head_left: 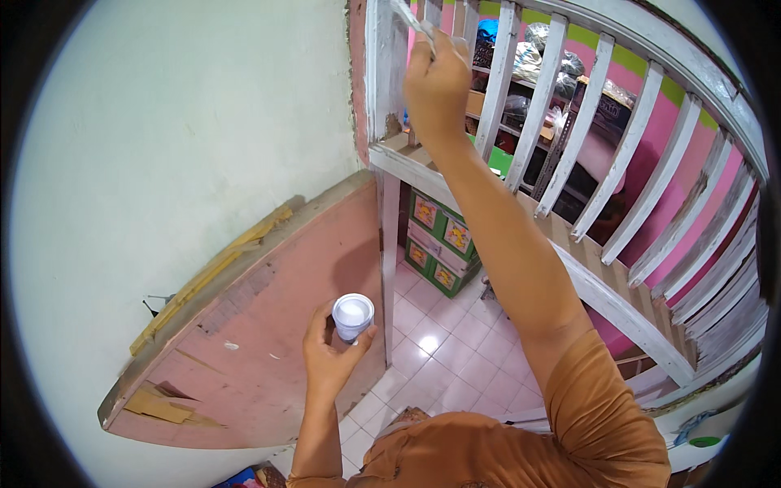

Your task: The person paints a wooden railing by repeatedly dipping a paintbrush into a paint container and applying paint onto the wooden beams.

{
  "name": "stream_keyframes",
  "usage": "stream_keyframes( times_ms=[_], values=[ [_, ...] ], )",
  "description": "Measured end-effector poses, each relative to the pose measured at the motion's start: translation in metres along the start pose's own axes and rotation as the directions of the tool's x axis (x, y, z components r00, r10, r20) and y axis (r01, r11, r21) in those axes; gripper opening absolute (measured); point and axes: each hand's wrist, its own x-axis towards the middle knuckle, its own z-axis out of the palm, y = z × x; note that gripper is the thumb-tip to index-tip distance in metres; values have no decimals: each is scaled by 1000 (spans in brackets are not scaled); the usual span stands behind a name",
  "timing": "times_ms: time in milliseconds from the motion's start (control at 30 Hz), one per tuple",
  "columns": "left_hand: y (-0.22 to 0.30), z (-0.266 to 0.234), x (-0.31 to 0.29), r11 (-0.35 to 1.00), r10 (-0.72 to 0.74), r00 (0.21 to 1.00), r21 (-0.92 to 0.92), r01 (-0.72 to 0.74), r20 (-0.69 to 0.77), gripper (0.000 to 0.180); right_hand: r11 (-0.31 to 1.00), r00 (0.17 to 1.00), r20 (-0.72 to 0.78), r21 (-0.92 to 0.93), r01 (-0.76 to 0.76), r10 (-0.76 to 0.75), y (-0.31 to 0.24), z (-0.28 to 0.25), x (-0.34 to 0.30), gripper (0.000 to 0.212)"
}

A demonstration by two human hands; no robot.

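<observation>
Pale green paint is covering the wall [187, 122] at far left, as seen from where I am standing. Next, a splintered yellow wood strip [191, 294] is lying along the top edge of a pink panel [285, 317]; the panel's surface is peeling at its lower left corner, where yellowish wood is showing.

Left hand [327, 354]: half curled, not fully closing, since a small cup [353, 317] is filling its grasp. Fingers are wrapping the cup's left side; the thumb is pressing low on the right. The cup is standing nearly upright in front of the panel's right part, its mouth facing up, and white matter is showing inside.

Further right, a white post [389, 65] is rising beside the wall's rough edge. Just beside it, a slim whitish tool [408, 15] is pointing up and left; its far end is running out of view, so I cannot tell whether it is touching the post.

Right hand [439, 81]: raised, fingers closing tightly around the tool's lower end. Below, a green drawer unit [443, 240] is standing on pale floor tiles [443, 350]. At far right, white railing slats [590, 134] are leaning across view, and bagged goods [529, 61] are sitting behind them.
</observation>
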Motion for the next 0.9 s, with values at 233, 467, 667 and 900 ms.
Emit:
stream_keyframes(
  times_ms=[233,467,667,900],
  values=[
    [1,3,0,1000,8,1000,-7,-8,7,50,990,987,82,-52,-132,136,16,31,38,37],
    [-2,3,2,1000,13,1000,-4,-13,6,52,986,978,-151,-67,-155,144,21,33,38,40],
    [-2,1,2,1000,27,1000,13,-27,3,53,1000,997,-72,11,17,-16,0,13,11,31],
    [-3,2,0,1000,-27,999,0,27,32,58,1000,985,171,-25,-6,11,2,37,25,29]
  ],
)
